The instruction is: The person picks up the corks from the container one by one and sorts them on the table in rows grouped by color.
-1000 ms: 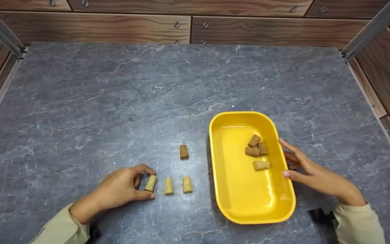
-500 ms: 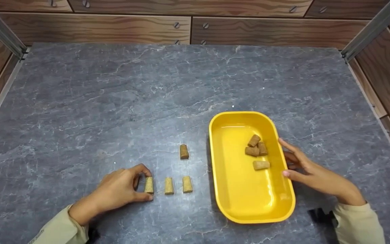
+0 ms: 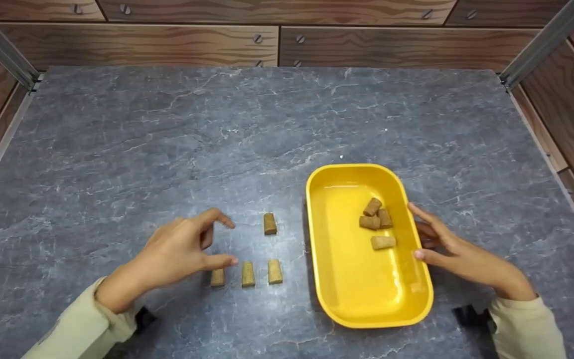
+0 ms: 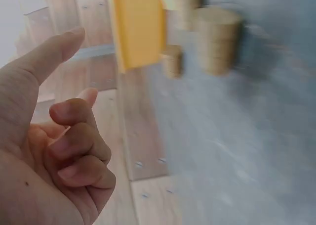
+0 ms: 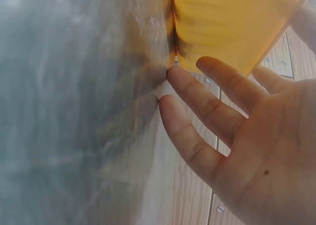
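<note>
Nothing is between the parted thumb and index finger of my left hand (image 3: pixel 172 254), which hovers over the table left of the corks. Its thumb overlaps the top of the leftmost pale cork (image 3: pixel 217 278) in the head view; the other fingers curl loosely in the left wrist view. To the right, in a row, stand a middle pale cork (image 3: pixel 248 274) and a right pale cork (image 3: pixel 275 271). A darker cork (image 3: pixel 270 224) is farther back. My right hand (image 3: pixel 456 259) rests against the right side of the yellow tub (image 3: pixel 319 269), fingers extended, thumb at the rim.
Inside the tub, three brown corks (image 3: pixel 369 222) cluster near the right wall, with a pale cork (image 3: pixel 383 243) just in front. The grey marbled tabletop (image 3: pixel 192 129) stretches back to wood-patterned panels (image 3: pixel 167 45). Metal posts (image 3: pixel 531 55) stand at the far corners.
My left hand has straightened the leftmost pale cork, let go of it, and lifted away toward the back with thumb and index finger spread. The right hand has stayed at the tub.
</note>
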`<state>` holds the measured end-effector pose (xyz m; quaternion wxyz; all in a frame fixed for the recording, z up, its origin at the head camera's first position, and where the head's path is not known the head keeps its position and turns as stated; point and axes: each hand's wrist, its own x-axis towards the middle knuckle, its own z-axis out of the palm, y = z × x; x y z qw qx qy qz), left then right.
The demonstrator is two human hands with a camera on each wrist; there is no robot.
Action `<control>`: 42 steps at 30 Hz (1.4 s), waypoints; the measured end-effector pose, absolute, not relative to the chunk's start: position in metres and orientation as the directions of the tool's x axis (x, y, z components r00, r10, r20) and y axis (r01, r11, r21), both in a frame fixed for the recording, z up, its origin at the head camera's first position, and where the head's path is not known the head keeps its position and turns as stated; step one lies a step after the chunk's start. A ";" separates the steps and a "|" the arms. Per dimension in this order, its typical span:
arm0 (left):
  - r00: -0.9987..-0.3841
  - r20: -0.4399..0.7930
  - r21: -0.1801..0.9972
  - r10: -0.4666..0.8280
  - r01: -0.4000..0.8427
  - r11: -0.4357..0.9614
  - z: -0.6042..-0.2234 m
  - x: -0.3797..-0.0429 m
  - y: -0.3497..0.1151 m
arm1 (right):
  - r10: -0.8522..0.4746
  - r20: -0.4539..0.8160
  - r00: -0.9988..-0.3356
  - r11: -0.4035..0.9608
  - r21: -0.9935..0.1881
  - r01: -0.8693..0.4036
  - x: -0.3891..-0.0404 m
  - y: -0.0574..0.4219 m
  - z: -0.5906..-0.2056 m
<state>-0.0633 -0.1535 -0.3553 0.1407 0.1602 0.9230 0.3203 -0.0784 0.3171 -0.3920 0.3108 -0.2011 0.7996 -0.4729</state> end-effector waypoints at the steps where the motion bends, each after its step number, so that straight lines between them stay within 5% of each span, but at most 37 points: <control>1: -0.904 -0.137 0.646 0.405 0.228 0.728 -0.352 -0.066 -0.149 | -0.617 -0.305 -0.726 0.468 -0.883 -0.027 -0.078 0.317 -0.392; 16: -0.768 0.073 0.779 0.636 0.442 0.444 -0.323 -0.106 -0.075 | -0.620 -0.308 -0.722 0.466 -0.885 -0.023 -0.080 0.320 -0.394; 42: -0.640 0.029 0.746 0.768 0.525 0.409 -0.345 -0.134 0.025 | -0.608 -0.328 -0.723 0.497 -0.867 -0.025 -0.079 0.319 -0.393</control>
